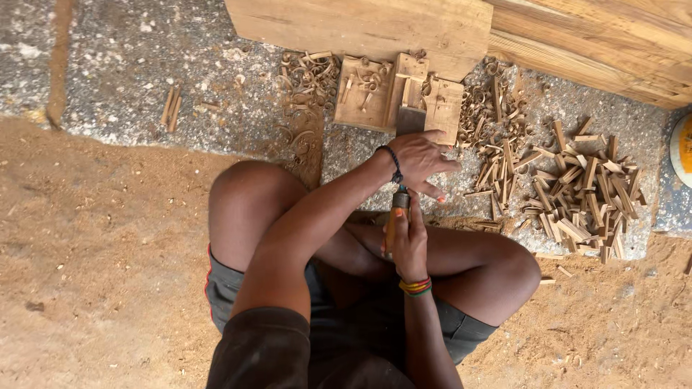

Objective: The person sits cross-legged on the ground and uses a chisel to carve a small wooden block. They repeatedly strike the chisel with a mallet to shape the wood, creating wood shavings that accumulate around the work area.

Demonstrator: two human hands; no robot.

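Head view: left hand lies spread, palm down, over a dark blade on a carved wooden block. Right hand, just behind it, clenches a chisel handle. Wood offcuts lie piled nearby.

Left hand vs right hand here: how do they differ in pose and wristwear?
The left hand lies spread, fingers splayed, by the carved wooden block; the right hand is closed around a tool handle. The left wrist has a dark bracelet; the right wrist has striped multicoloured bands. Both are bare.
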